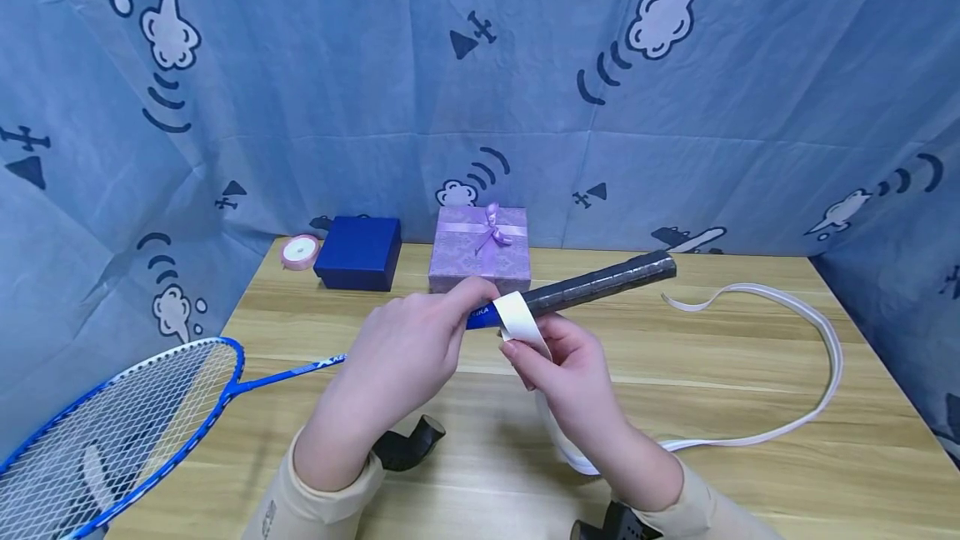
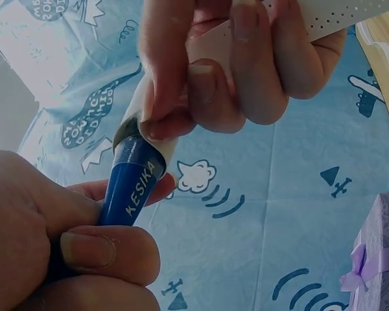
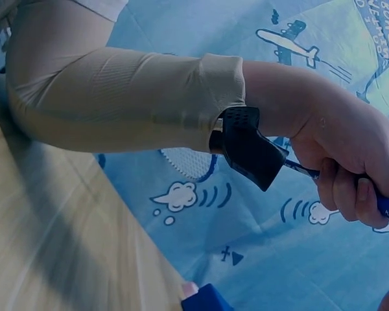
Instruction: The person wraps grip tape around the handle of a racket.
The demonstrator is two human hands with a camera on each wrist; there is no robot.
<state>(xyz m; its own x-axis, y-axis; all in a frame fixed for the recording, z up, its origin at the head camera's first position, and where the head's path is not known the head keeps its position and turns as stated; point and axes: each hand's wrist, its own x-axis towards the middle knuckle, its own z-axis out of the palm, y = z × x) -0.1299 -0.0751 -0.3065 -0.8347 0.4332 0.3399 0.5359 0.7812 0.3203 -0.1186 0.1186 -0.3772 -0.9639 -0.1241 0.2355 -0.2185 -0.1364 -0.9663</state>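
A blue badminton racket (image 1: 284,375) slants across the head view, its strung head at lower left and its dark handle (image 1: 600,283) pointing up to the right. My left hand (image 1: 405,344) grips it at the blue cone (image 2: 131,188) lettered KESIKA. With thumb and fingers my right hand (image 1: 573,377) pinches white grip tape (image 1: 519,323), which goes round the handle just above the cone. In the left wrist view, the right-hand fingers (image 2: 256,71) press the tape at the handle's lower end. Small holes show in the tape's free part.
The tape's long tail (image 1: 832,357) curves over the wooden table (image 1: 480,490) to the right. At the back stand a lilac gift box (image 1: 480,261) with a bow, a dark blue box (image 1: 358,252) and a pink ribbon roll (image 1: 300,251). A patterned blue cloth (image 1: 510,107) hangs behind.
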